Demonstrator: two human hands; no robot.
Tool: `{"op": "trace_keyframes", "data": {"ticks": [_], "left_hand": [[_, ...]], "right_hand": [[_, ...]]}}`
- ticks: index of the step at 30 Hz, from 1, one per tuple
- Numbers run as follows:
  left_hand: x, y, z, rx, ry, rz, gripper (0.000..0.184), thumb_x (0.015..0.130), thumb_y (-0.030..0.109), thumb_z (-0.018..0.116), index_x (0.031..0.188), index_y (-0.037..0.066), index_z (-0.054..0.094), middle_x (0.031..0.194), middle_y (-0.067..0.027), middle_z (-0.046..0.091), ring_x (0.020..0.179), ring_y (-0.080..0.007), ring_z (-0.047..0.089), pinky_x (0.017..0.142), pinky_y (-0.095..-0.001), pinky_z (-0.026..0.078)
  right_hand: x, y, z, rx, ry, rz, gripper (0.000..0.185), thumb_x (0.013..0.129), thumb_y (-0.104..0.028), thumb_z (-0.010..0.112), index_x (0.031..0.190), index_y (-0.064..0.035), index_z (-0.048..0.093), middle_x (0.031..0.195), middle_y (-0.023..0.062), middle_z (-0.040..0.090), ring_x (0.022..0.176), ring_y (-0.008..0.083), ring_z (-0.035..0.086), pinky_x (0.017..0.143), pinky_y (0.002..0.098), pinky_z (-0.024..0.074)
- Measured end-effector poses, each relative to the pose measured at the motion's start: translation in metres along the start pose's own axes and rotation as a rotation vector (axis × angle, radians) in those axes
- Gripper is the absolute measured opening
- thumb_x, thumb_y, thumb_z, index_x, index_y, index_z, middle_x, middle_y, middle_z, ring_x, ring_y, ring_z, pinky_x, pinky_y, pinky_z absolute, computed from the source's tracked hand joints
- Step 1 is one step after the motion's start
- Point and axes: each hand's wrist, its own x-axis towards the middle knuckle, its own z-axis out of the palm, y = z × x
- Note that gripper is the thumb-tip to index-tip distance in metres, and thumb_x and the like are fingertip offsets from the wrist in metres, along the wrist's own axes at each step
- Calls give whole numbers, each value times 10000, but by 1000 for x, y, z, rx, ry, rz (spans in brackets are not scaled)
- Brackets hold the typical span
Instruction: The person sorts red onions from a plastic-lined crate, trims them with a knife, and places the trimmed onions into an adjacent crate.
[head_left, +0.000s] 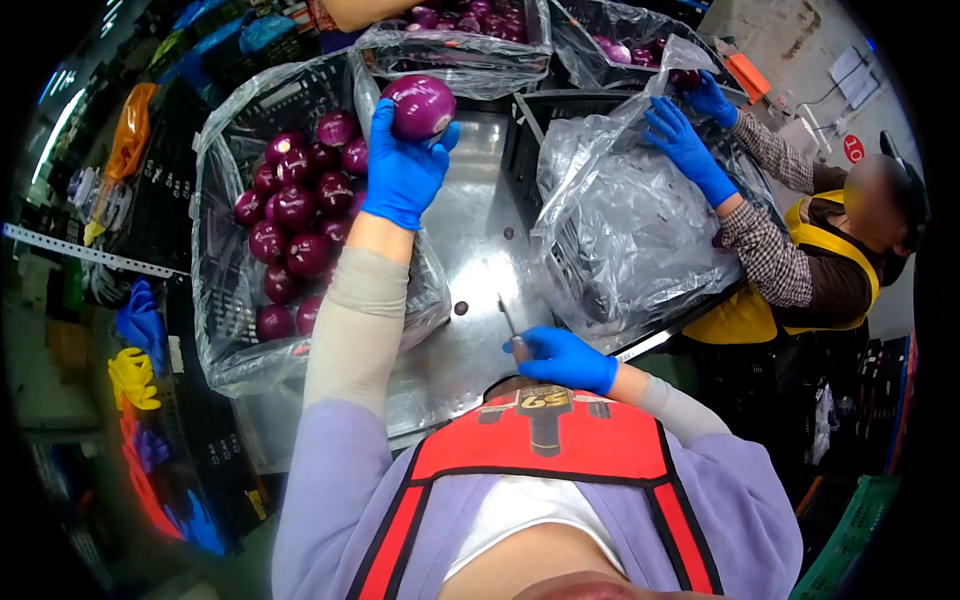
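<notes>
My left hand (405,172), in a blue glove, is raised beside the crate on the left and holds a large peeled red onion (420,107). Lower down, near my red apron, my gloved right hand (565,360) is closed round the handle of a small knife (518,345), its blade pointing up over the metal tray (480,215). Several glossy red onions (294,207) lie in the plastic-lined black crate (215,300) to the left of my left arm. Small dark spots or bits lie on the metal.
At the right, a co-worker (800,240) in blue gloves handles the clear liner (620,215) of another crate. More lined crates with onions (470,20) stand at the top. Coloured gloves (133,378) hang at the left. A green crate (850,540) is at lower right.
</notes>
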Motion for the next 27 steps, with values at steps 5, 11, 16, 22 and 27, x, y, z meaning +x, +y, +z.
{"op": "trace_keyframes", "data": {"ticks": [5,11,16,22,27], "left_hand": [[-5,-2,8,48,121,93,722,794,331,732,1371,76,381,1336,-224,456,1134,-416,525,747,-368,588],[-7,-12,-11,470,242,280,644,798,139,723,1359,83,411,1308,-120,490,1158,-320,516,871,-349,515],[-17,-39,23,856,223,405,794,702,26,785,1383,134,392,1277,-79,500,1132,-224,534,958,-384,485],[-15,-60,41,1243,113,401,978,616,62,859,1433,110,323,1376,-84,428,1245,-237,463,1041,-385,433],[-10,-75,49,1241,82,355,1000,605,71,869,1436,102,314,1397,-87,421,1263,-234,454,1052,-384,422]], "right_hand": [[-31,-84,-25,-241,-138,8,381,847,-127,652,1192,1,554,1138,108,631,1023,169,611,861,314,490],[-44,-140,-75,-64,-85,-260,329,805,-94,654,1106,14,575,1010,103,653,880,119,597,775,286,487],[-23,-168,-132,-377,164,-370,305,779,-108,639,1067,-14,602,811,30,580,768,87,541,707,278,456],[32,-172,-147,-685,337,-634,315,804,-157,626,1093,-44,572,865,140,625,763,289,623,661,355,475],[69,-139,-156,-762,548,-823,319,718,-82,682,1020,-90,580,818,109,597,740,331,595,635,400,471]]}}
